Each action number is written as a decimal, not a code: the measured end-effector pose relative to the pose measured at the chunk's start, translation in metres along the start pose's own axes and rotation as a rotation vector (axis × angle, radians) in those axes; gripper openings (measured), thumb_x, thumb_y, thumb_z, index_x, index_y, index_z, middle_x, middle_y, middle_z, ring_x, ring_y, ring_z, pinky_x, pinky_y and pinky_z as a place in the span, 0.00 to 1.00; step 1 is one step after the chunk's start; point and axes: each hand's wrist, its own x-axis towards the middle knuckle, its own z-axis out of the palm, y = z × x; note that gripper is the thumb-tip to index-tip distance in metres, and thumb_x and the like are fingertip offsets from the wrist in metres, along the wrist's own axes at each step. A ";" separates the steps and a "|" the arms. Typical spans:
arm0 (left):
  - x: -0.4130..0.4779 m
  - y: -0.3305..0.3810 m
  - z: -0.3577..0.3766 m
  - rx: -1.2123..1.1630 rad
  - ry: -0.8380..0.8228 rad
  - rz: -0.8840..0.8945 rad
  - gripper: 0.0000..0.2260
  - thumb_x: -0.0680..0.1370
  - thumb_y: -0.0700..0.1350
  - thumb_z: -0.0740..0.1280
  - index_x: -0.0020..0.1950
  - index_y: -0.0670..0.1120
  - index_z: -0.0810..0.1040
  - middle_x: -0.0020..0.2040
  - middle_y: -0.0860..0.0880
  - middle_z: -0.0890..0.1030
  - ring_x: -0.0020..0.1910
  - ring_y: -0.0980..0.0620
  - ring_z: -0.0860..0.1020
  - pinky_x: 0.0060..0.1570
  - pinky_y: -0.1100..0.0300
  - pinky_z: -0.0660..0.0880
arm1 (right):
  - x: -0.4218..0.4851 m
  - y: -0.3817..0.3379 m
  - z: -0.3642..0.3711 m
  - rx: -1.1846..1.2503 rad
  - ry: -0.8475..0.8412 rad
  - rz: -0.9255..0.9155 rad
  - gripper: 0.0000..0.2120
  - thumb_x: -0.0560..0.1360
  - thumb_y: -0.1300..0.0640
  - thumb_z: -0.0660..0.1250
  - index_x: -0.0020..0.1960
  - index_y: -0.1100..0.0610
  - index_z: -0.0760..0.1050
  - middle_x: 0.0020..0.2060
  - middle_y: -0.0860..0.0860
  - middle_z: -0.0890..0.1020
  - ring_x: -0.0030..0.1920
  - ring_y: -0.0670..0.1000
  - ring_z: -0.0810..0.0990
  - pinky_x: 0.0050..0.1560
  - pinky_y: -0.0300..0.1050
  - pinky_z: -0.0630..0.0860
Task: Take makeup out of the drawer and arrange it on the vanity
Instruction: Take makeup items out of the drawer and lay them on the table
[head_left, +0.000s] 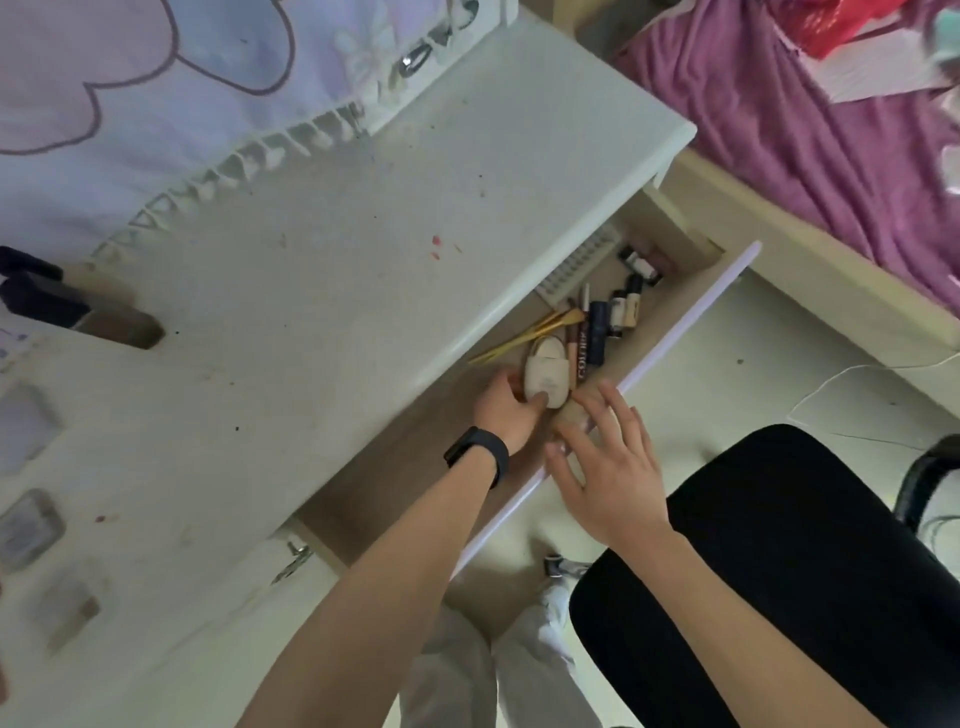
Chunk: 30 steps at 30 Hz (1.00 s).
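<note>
The drawer (691, 325) under the white vanity top (332, 270) stands pulled out. Inside lie a cream oval compact (545, 376), dark tubes (597, 332), small bottles (639, 265), yellow-handled brushes (524, 335) and a white comb-like tray (576, 270). My left hand (506, 415), with a black wristband, grips the near end of the compact, thumb on its lid. My right hand (608, 462) hovers with fingers spread over the drawer's front edge, holding nothing.
Several compacts and palettes (31, 530) lie along the vanity's left side, with dark cases (47, 299) farther back. A black chair seat (779, 571) stands at lower right. A purple-covered bed (810, 135) fills the upper right. A fringed cloth (156, 104) hangs at the back.
</note>
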 end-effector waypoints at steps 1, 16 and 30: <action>0.003 0.001 0.003 -0.010 0.013 -0.005 0.18 0.76 0.47 0.72 0.65 0.47 0.73 0.59 0.48 0.82 0.57 0.47 0.80 0.57 0.53 0.77 | 0.000 0.001 0.000 0.009 -0.003 -0.001 0.19 0.82 0.42 0.53 0.59 0.49 0.79 0.72 0.50 0.70 0.80 0.54 0.55 0.74 0.64 0.63; -0.009 0.012 -0.005 0.097 -0.028 0.007 0.17 0.76 0.47 0.73 0.63 0.47 0.75 0.55 0.50 0.81 0.54 0.49 0.79 0.51 0.57 0.75 | -0.001 0.005 -0.002 0.025 0.044 -0.013 0.16 0.81 0.43 0.57 0.55 0.48 0.81 0.70 0.48 0.73 0.79 0.52 0.59 0.74 0.64 0.63; -0.090 0.029 -0.091 -0.143 0.047 0.226 0.20 0.78 0.42 0.69 0.69 0.53 0.72 0.58 0.55 0.80 0.51 0.58 0.80 0.46 0.64 0.80 | 0.143 -0.009 -0.050 -0.378 -0.408 0.420 0.14 0.79 0.52 0.60 0.61 0.57 0.74 0.58 0.55 0.80 0.58 0.58 0.79 0.58 0.52 0.66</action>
